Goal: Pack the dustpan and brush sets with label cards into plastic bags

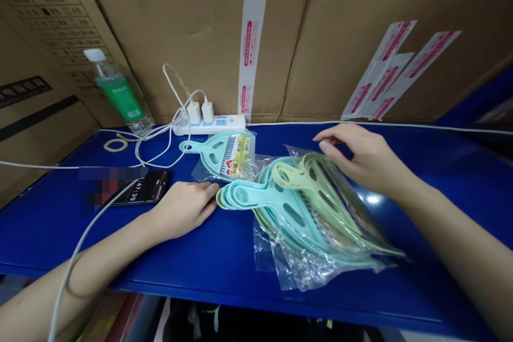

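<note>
Several mint and green mini dustpans in clear plastic bags lie stacked on the blue table, with a mint dustpan (272,203) and a green dustpan (316,184) on top. My left hand (188,208) rests on the table at the ends of their handles. Its fingers are loosely bent, thumb apart, with nothing visible in them; whether the fingertips touch the handles I cannot tell. Over the far right side of the stack hovers my right hand (360,155), thumb and fingers apart, holding nothing. Behind the stack lies another bagged mint dustpan (216,155) with a brush and a yellow label.
A white power strip (224,124) with two chargers stands against the cardboard boxes (192,26). A bottle (120,96) leans at the back left near a beaded bracelet (115,145). White cables cross the table, one over the phone (140,189) and my left forearm.
</note>
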Available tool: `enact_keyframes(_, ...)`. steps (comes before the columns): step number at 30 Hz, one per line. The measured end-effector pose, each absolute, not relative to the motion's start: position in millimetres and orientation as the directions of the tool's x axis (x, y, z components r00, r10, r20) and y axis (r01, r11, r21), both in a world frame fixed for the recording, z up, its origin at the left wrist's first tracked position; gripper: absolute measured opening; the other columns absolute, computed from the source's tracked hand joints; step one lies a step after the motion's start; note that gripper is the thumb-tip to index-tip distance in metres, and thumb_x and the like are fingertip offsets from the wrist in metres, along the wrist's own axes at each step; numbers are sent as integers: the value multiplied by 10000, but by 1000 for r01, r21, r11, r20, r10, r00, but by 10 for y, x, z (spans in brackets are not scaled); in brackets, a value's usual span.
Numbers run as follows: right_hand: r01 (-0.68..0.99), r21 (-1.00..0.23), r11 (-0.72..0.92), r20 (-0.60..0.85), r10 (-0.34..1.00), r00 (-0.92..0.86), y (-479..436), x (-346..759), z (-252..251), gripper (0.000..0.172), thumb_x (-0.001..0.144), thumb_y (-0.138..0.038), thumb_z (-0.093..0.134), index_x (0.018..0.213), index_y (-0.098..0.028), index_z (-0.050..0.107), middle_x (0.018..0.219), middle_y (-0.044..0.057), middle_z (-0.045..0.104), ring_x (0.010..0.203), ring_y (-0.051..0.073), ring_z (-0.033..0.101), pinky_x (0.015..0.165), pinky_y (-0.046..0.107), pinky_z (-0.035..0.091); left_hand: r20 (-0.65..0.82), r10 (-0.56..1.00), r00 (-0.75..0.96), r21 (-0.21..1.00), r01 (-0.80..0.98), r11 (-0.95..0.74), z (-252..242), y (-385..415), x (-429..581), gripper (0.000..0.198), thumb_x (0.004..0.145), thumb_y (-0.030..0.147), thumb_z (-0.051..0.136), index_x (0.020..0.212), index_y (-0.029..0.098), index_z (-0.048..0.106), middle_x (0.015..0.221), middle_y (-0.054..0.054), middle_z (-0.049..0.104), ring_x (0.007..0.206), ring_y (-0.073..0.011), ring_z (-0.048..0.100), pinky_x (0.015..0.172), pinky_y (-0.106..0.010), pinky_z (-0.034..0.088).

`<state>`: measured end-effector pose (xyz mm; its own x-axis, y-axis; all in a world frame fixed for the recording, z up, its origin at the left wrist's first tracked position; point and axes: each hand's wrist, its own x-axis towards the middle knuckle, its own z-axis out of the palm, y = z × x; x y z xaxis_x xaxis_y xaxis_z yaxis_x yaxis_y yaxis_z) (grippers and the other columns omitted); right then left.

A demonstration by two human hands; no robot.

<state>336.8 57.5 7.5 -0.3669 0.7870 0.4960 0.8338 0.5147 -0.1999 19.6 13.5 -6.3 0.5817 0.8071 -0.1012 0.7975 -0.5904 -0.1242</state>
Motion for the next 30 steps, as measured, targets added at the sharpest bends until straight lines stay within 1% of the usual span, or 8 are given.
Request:
enact_keyframes(3,692,-167,702,440,681,-585,253,3153,136,481,959,-506,355,1201,-165,595,1142,160,661,1093,300,600,878,486,524,-58,783,619,-122,774,-621,-90,138,171,130,942,171,479,864,164,582,803,-28,701,685,-218,694,583,-292,476)
enact_keyframes(6,641,-101,761,366,628,-687,-40,2980,74,791,922,-636,417,1505,-123,269,1473,226,428,1368,356,385,964,537,485,-1,751,660,-130,745,-655,-123,141,148,145,933,172,499,805,165,566,737,-23,679,644,-208,676,583,-286,464)
enact_keyframes(9,672,-45,739,385,633,-671,-229,2889,-25,1011,850,-735,445,1551,-95,97,1567,276,224,1441,410,205,998,582,446,52,724,687,-99,725,-681,-137,139,145,174,936,183,479,775,170,545,719,-21,664,617,-198,657,575,-286,448)
enact_keyframes(14,720,27,694,409,649,-641,-395,2778,-149,1294,627,-776,676,1550,-67,109,1558,313,202,1427,478,164,1023,635,403,53,692,720,13,693,-721,-114,124,181,270,974,298,377,763,191,507,711,-23,639,575,-187,619,549,-296,430)
enact_keyframes(18,758,87,646,431,662,-613,-424,2714,-203,1169,591,-457,853,1523,-107,240,1545,313,242,1402,503,219,999,634,428,9,701,713,30,700,-713,-113,117,212,307,992,333,316,818,182,520,770,-49,660,632,-213,647,587,-323,475)
enact_keyframes(21,791,95,604,436,689,-579,-377,2729,-209,1029,622,-223,791,1512,-172,276,1543,276,282,1392,488,268,966,616,464,-44,734,678,13,735,-678,-139,114,242,274,997,291,304,930,163,536,878,-77,689,746,-239,687,661,-347,521)
enact_keyframes(24,815,76,575,412,726,-551,-298,2773,-205,1003,625,-158,725,1517,-211,269,1537,246,316,1391,478,279,965,621,461,-45,759,649,17,760,-649,-161,107,267,230,997,258,306,981,172,518,964,-81,693,837,-240,696,714,-349,539)
enact_keyframes(30,862,47,505,371,792,-485,-100,2854,-215,955,659,-174,690,1520,-253,283,1548,203,322,1395,463,284,998,625,422,17,756,655,17,756,-655,-176,67,252,157,977,230,338,920,202,481,877,-29,676,737,-212,684,624,-320,507)
